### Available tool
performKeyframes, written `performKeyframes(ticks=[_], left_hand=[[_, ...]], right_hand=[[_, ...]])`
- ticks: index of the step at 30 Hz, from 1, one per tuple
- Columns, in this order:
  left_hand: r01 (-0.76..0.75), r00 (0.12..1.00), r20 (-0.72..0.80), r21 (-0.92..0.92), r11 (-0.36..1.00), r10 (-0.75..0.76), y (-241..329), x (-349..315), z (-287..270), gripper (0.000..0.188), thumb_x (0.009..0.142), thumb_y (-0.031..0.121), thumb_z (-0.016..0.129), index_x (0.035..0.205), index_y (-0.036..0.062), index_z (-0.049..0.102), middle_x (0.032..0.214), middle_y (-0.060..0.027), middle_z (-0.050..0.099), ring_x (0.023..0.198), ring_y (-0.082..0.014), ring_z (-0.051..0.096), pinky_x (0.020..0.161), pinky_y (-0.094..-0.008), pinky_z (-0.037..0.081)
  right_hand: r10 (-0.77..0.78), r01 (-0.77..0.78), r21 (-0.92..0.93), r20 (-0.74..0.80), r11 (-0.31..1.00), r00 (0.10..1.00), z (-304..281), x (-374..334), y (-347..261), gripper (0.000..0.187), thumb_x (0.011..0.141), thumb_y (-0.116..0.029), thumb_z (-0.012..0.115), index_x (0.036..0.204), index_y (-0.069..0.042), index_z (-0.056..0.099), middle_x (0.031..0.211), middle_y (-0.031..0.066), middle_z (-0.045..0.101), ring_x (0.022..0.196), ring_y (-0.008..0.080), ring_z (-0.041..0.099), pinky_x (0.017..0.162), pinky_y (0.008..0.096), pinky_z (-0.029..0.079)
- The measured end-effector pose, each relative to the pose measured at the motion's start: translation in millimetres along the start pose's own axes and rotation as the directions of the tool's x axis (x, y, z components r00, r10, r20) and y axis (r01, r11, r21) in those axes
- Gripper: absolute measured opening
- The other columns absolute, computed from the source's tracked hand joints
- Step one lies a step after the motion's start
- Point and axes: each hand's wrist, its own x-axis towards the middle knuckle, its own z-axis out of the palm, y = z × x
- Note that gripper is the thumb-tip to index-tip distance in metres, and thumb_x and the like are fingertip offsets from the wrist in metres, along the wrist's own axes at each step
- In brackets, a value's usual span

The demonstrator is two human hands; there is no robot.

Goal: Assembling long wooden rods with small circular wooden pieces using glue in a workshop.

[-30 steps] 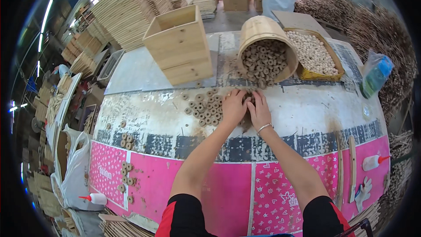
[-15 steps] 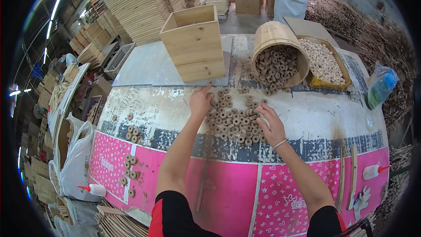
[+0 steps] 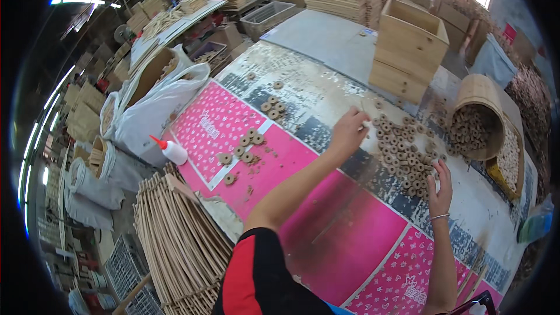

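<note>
– Where the rings heap on the counter, how do they look?
– Dull brown, round, centre-holed. Right hand spread beside them; left hand curled, can't tell if gripping.

A worktable, its worn white-and-dark top partly under pink sheeting, spans the frame's centre and right. Brown rings heap right of centre, more scatter left of centre; a grey board lies upper centre, a tipped wooden bucket and yellow tray at right.
</note>
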Motion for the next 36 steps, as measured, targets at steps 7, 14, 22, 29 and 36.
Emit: performKeyframes(ticks=[7,14,22,29,36], left_hand=[[0.083,0.988,0.061,0.558,0.826,-0.141,-53.4,-111.5,-174.1,0.023,0.084,0.013,0.066,0.107,0.0084,0.065,0.095,-0.0116,0.062,0.092,-0.0336,0.062,0.079,-0.0437,0.049],[-0.065,0.990,0.138,0.537,0.841,-0.012,-22.5,-141.7,-170.5,0.042,0.090,0.022,0.067,0.129,0.0081,0.060,0.139,-0.0128,0.054,0.134,-0.0313,0.046,0.113,-0.0472,0.032],[-0.092,0.970,0.242,0.374,0.923,-0.001,-6.9,-139.0,-159.5,0.049,0.092,0.022,0.067,0.138,0.0096,0.055,0.143,-0.0111,0.051,0.137,-0.0312,0.045,0.115,-0.0490,0.032],[0.435,0.900,0.327,-0.613,0.660,-0.289,4.3,-35.2,-106.0,0.090,0.097,0.029,0.066,0.162,0.0165,0.004,0.155,-0.0254,0.034,0.127,-0.0328,0.053,0.098,-0.0403,0.051],[0.461,0.852,0.396,-0.878,0.131,-0.344,33.8,48.7,-35.4,0.065,0.100,0.043,0.060,0.147,0.0109,0.030,0.131,-0.0172,0.053,0.107,-0.0285,0.063,0.087,-0.0432,0.058]], right_hand=[[-0.288,0.295,-0.109,0.080,0.949,0.954,44.8,87.7,-58.5,0.071,0.084,-0.014,0.068,0.148,-0.004,0.039,0.151,0.0192,0.044,0.138,0.0375,0.043,0.114,0.0433,0.035],[-0.396,0.331,-0.540,-0.004,0.774,0.918,36.1,256.6,-98.6,0.094,0.081,-0.021,0.073,0.157,-0.008,0.020,0.162,0.0137,0.026,0.145,0.0346,0.033,0.119,0.0478,0.029],[-0.282,0.246,-0.644,0.050,0.724,0.958,13.1,315.2,-100.5,0.064,0.080,-0.016,0.072,0.139,-0.011,0.049,0.134,0.0122,0.057,0.129,0.0313,0.050,0.111,0.0505,0.036],[-0.553,0.500,-0.346,-0.066,0.794,0.831,27.4,211.2,-122.6,0.033,0.075,0.000,0.061,0.106,-0.011,0.063,0.100,0.0083,0.063,0.098,0.0309,0.056,0.088,0.0412,0.040],[-0.600,0.525,-0.371,-0.117,0.766,0.792,78.0,121.0,-149.7,0.032,0.078,-0.003,0.057,0.107,-0.011,0.066,0.094,0.0051,0.061,0.092,0.0263,0.058,0.092,0.0395,0.042]])
